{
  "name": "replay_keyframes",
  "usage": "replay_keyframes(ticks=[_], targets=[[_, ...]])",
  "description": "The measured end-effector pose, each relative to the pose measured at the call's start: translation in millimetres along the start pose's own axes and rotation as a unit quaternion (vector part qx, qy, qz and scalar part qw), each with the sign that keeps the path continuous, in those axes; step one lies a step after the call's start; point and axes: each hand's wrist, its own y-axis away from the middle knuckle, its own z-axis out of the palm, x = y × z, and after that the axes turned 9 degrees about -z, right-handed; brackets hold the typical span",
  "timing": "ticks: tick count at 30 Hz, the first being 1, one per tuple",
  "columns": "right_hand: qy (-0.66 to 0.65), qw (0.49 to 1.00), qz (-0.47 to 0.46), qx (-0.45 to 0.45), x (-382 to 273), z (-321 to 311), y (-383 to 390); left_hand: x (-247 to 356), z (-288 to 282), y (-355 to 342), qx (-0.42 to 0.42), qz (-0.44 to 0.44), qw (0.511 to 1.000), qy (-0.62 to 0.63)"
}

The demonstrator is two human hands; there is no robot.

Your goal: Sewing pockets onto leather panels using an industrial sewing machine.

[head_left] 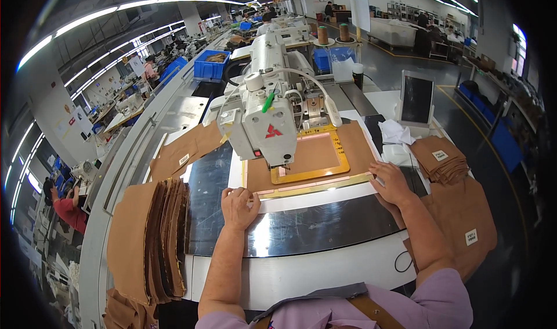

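Observation:
A brown fabric panel (357,149) lies in a flat template (313,188) with pale and yellow strips along its near edge, under the white sewing machine head (268,123). A yellow clamp frame (343,155) presses on the panel. My left hand (239,208) is closed, fingers curled at the template's near left corner. At the near right corner my right hand (391,183) grips the edge, thumb and fingers on either side of the corner. What lies under my left fingers is hidden. The needle area sits partly behind the machine head.
Stacked brown panels (134,242) stand at my left, and loose brown pieces (188,149) lie beyond them. More labelled brown pieces (464,213) rest at my right. A dark screen (416,99), crumpled white cloth (396,133) and thread cones (322,35) stand farther back. Blue bin (211,66) at far left.

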Motion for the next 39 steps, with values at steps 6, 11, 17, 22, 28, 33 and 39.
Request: replay_keyframes(ticks=[6,11,17,22,28,33,39], targets=[[-0.001,1.000,0.022,-0.005,-2.6,-1.5,-1.5,7.0,1.6,2.9,-0.012,0.011,0.998,0.054],[-0.002,0.998,0.047,0.042,1.5,-4.6,-5.8,1.5,-1.1,7.9,-0.023,0.025,0.999,0.013],[0.044,0.992,0.074,0.095,24.1,-59.6,-4.6,0.6,4.7,7.2,-0.010,0.033,0.999,-0.005],[0.148,0.968,0.200,0.024,74.8,-123.8,4.7,-3.0,7.6,7.3,-0.042,0.025,0.998,-0.025],[0.206,0.957,0.197,-0.061,98.2,-109.0,39.6,-5.4,9.5,7.3,-0.030,0.031,0.999,-0.021],[0.198,0.962,0.185,0.012,105.8,-104.3,50.1,-1.3,8.4,5.7,-0.020,0.025,0.999,-0.003],[0.184,0.972,0.147,-0.004,97.8,-112.2,50.3,2.0,3.5,6.6,-0.013,-0.004,1.000,0.020]])
